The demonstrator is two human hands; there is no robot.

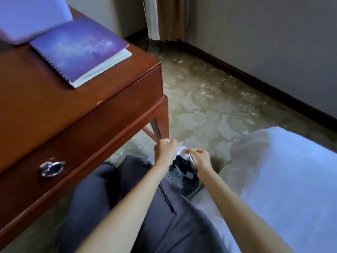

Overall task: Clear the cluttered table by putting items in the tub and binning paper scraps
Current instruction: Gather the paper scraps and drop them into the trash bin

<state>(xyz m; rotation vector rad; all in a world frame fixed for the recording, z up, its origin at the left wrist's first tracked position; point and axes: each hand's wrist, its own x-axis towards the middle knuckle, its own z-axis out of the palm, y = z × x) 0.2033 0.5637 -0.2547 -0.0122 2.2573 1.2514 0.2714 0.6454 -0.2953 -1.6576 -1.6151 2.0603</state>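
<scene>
A seated person's left hand (165, 149) and right hand (199, 157) are both closed around white paper scraps (181, 152), held low over a dark bin (184, 177) between their knees. Beside them, a purple spiral notebook (78, 50) lies on the wooden worktop (36, 106).

Both hands, the left hand (165, 150) and right hand (199, 157), pinch white paper scraps (181, 152) above a dark bin (184, 177), beside the table (54, 110) holding a purple notebook (80, 50).
</scene>
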